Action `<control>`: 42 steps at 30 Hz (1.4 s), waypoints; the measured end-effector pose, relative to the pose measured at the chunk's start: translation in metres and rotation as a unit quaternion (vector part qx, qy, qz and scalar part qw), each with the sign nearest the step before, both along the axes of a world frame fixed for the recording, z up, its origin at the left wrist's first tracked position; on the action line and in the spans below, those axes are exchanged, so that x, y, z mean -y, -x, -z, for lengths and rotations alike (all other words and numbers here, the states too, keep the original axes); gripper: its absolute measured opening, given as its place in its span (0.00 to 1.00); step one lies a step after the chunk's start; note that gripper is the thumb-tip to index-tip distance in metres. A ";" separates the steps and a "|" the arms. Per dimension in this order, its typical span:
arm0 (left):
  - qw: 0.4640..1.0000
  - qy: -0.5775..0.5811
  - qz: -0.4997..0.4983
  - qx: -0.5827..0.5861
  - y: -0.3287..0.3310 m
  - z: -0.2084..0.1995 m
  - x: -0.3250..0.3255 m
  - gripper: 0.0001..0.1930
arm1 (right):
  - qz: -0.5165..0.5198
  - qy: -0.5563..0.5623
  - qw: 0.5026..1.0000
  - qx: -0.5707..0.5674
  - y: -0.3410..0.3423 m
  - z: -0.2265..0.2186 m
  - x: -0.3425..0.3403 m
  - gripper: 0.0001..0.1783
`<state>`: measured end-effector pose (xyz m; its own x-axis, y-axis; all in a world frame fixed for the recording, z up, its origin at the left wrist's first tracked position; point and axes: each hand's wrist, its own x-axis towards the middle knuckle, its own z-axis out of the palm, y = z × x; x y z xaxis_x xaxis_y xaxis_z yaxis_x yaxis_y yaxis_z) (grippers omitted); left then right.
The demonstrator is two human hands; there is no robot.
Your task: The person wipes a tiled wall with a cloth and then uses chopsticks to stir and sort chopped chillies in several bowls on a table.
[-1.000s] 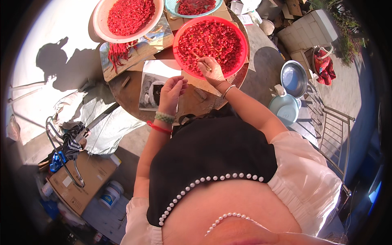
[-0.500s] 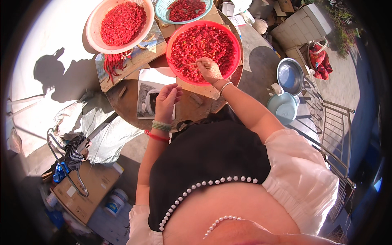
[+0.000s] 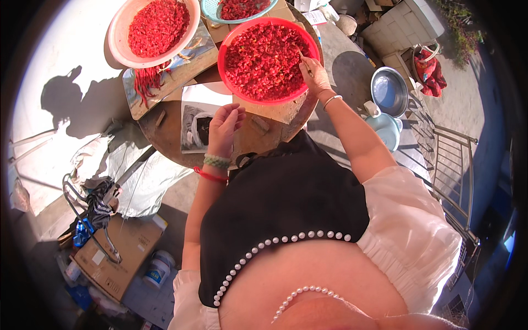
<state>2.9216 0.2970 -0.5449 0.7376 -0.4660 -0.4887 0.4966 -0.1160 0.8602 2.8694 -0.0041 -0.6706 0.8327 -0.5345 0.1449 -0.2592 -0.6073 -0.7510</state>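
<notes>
Chopped red chili peppers (image 3: 264, 58) fill a bright red basin (image 3: 223, 66) on the round table. My right hand (image 3: 314, 74) is at the basin's right side, its fingers closed on a thin light stick (image 3: 309, 70) whose tip is near the chilies. Whether it is one stick or a pair, I cannot tell. My left hand (image 3: 225, 125) hovers over the table's near part, below the basin, fingers loosely bent and nothing seen in them. Under and beside it lies a printed sheet (image 3: 190, 124) in grey and white.
A pale pink basin (image 3: 117, 38) of chopped chilies is at the far left, with whole red chilies (image 3: 146, 82) beside it on a board. A turquoise colander (image 3: 212, 12) holds more chilies behind. At right are a metal basin (image 3: 389, 93) and a light blue basin (image 3: 389, 132).
My right hand has moved from over the middle of the red basin to its right side, still with the thin stick. My left hand stays near the same place, its fingers slightly more bent.
</notes>
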 end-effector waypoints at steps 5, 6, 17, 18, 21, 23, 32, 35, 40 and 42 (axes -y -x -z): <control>1.000 -0.003 -0.001 0.002 0.003 0.002 -0.003 0.13 | -0.134 -0.059 0.989 0.004 -0.006 -0.016 -0.068 0.17; 1.000 -0.001 -0.001 0.002 0.003 0.002 -0.004 0.13 | -0.148 -0.068 0.987 0.006 -0.006 -0.024 -0.079 0.17; 1.000 0.002 -0.009 0.008 0.007 -0.007 -0.007 0.12 | -0.102 -0.111 0.989 -0.001 0.021 -0.018 -0.063 0.15; 1.000 0.001 -0.009 0.007 0.007 -0.007 -0.007 0.12 | -0.080 -0.103 0.991 0.021 0.024 -0.018 -0.049 0.14; 1.000 -0.001 -0.005 0.005 0.009 -0.004 -0.008 0.12 | -0.022 -0.116 0.992 0.039 0.030 -0.014 -0.014 0.14; 1.000 -0.001 -0.006 0.005 0.011 -0.004 -0.010 0.12 | 0.004 -0.084 0.996 0.035 0.037 -0.017 -0.003 0.15; 1.000 -0.003 0.004 0.005 0.013 -0.003 -0.007 0.10 | -0.062 -0.096 0.993 0.021 0.045 -0.026 -0.062 0.15; 1.000 -0.006 0.013 0.010 0.011 0.001 -0.010 0.09 | -0.132 -0.136 0.981 0.050 0.040 -0.042 -0.085 0.14; 1.000 -0.010 0.010 0.013 0.013 0.000 -0.010 0.10 | -0.183 -0.102 0.978 0.002 0.051 -0.026 -0.101 0.15; 1.000 -0.017 0.004 0.013 0.014 -0.003 -0.012 0.11 | -0.150 -0.156 0.976 0.005 0.055 -0.020 -0.087 0.15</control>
